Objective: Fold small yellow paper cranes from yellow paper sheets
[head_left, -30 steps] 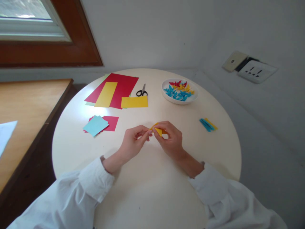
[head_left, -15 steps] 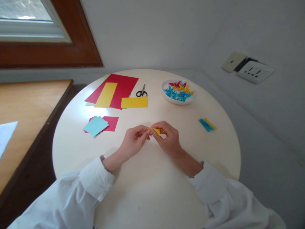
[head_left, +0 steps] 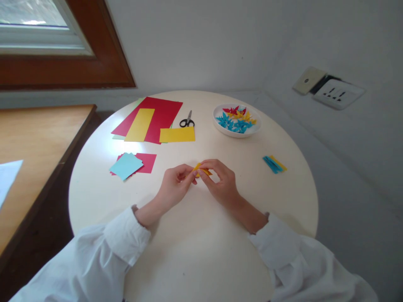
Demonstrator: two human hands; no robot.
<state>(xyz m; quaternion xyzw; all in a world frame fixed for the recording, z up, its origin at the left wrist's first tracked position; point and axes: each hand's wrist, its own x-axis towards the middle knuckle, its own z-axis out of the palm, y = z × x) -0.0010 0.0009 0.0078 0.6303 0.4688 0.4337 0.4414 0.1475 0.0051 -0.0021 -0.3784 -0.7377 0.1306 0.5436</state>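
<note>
Between my two hands is a small piece of folded yellow paper [head_left: 205,171], above the middle of the round white table [head_left: 195,251]. My left hand [head_left: 176,182] pinches its left end between thumb and fingers. From the other side, my right hand [head_left: 222,182] is closed on it too, thumb tip close to the left thumb. Fingers cover much of the paper, so its full shape is hidden. To the left of my left hand lie small light-blue paper squares [head_left: 126,166] on top of red paper squares [head_left: 147,163].
A white dish [head_left: 236,133] at the back right holds blue, yellow and red folded paper pieces. Black-handled scissors [head_left: 187,122] lie near a yellow paper strip [head_left: 178,134] and red sheets [head_left: 163,113]. Folded blue strips [head_left: 272,165] rest at right. A wooden desk [head_left: 47,138] stands left.
The yellow paper has turned slightly between my fingers, showing a narrower face at the right. Both hands have barely moved; the things on the table lie as before.
</note>
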